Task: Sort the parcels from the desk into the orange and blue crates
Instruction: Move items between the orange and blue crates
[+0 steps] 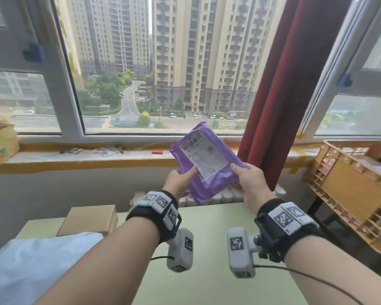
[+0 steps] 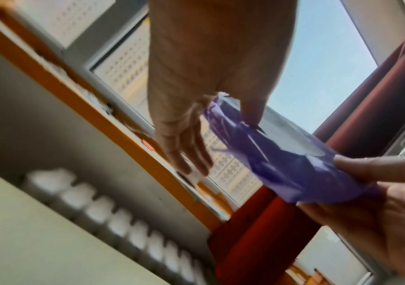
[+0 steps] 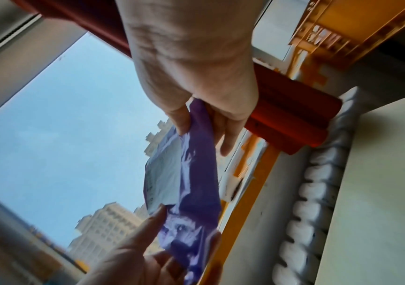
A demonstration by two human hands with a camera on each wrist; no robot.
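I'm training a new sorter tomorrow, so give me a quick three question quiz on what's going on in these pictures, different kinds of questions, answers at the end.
1. True or false: the purple parcel is lying flat on the desk.
2. Multiple choice: which crate is in view at the right? A. the orange crate B. a blue crate C. a black crate
3. Fill in: the parcel's white label faces the ____.

Key
1. False. The left hand and right hand hold it up in front of the window, thumbs on top, other fingers underneath.
2. A.
3. Person, so it can be read; the blue crate is not in view.
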